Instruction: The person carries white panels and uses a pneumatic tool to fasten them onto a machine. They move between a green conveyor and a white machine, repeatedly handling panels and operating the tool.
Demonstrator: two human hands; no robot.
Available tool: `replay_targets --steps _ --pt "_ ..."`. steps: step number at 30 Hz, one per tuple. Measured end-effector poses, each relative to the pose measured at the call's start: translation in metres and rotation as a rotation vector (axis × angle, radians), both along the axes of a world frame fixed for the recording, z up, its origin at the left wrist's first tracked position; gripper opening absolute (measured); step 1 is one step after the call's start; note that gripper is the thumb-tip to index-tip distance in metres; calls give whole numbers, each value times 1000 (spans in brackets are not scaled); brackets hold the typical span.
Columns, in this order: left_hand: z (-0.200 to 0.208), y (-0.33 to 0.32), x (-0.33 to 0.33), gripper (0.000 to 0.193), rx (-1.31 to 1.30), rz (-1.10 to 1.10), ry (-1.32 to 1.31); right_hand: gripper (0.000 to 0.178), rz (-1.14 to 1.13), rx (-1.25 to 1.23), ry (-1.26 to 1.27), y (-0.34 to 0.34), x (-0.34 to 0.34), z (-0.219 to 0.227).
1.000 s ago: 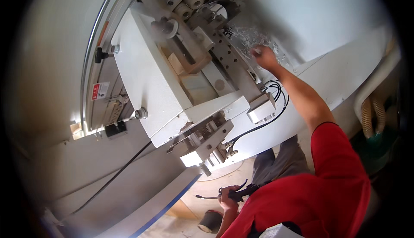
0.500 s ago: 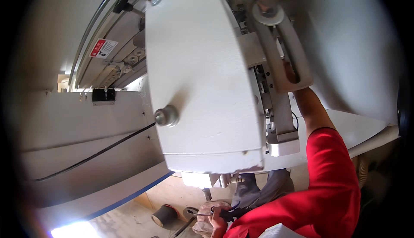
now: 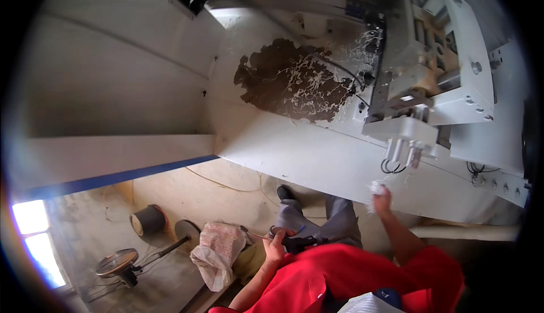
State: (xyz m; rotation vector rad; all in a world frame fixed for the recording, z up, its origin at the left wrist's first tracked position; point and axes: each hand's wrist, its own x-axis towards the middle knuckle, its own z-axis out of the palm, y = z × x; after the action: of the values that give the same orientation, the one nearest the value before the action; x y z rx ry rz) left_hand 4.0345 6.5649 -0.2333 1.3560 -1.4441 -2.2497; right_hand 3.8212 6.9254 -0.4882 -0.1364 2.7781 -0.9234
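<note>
My right hand is closed around a clump of white stringy shavings, just below the white machine head and its hanging black wires. Close to my waist, my left hand grips a dark tool with a thin rod pointing left; its exact kind cannot be made out. More white stringy shavings lie over a brown patch on the pale machine bed.
A blue-edged white panel runs along the left. On the floor are a dark bucket, a pinkish-white sack and a fan. A pale pipe lies at the right, beside the machine.
My right arm has come out from behind the white machine part, and that hand now holds white shavings. The view has shifted, showing the bed. My left hand still grips the dark tool.
</note>
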Motion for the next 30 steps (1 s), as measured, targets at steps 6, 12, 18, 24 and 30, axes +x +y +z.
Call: replay_targets --steps 6,12,18,24,30 --pt "1 -80 60 27 -113 84 -43 33 498 -182 -151 -299 -60 106" --pt "-19 -104 77 18 -95 471 54 52 301 106 188 -406 -280 59" --pt "-68 -92 62 18 35 693 -45 80 -31 478 -27 -388 -455 30" --pt "-94 -96 59 23 214 767 -178 88 -42 88 -144 -319 -545 -30" --pt "-89 -97 56 26 194 827 -415 106 6 484 -77 -498 -375 -3"
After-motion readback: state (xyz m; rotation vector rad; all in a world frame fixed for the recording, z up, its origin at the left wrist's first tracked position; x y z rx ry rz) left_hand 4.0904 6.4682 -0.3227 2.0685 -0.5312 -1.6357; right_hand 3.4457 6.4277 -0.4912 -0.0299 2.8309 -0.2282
